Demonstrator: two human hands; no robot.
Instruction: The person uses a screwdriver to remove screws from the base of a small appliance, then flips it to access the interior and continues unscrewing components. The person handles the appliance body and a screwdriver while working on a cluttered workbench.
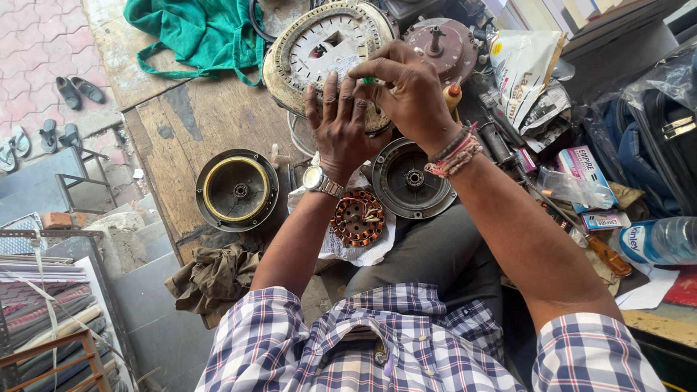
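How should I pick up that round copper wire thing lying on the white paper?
Best guess: grip the copper-wound stator by its outer ring, pinching opposite edges from above. It lies flat on the white paper, so the rim is the open part. The windings look delicate, so keep fingers off them. Come from the lap side; the left hand sits just beyond it.

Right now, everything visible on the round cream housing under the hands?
The round cream housing looks like grimy, worn metal or plastic, with a pale inner face and a small dark centre opening. It stands tilted at the bench's far edge. The left hand lies spread on its lower rim; the right hand pinches something small and green against it.
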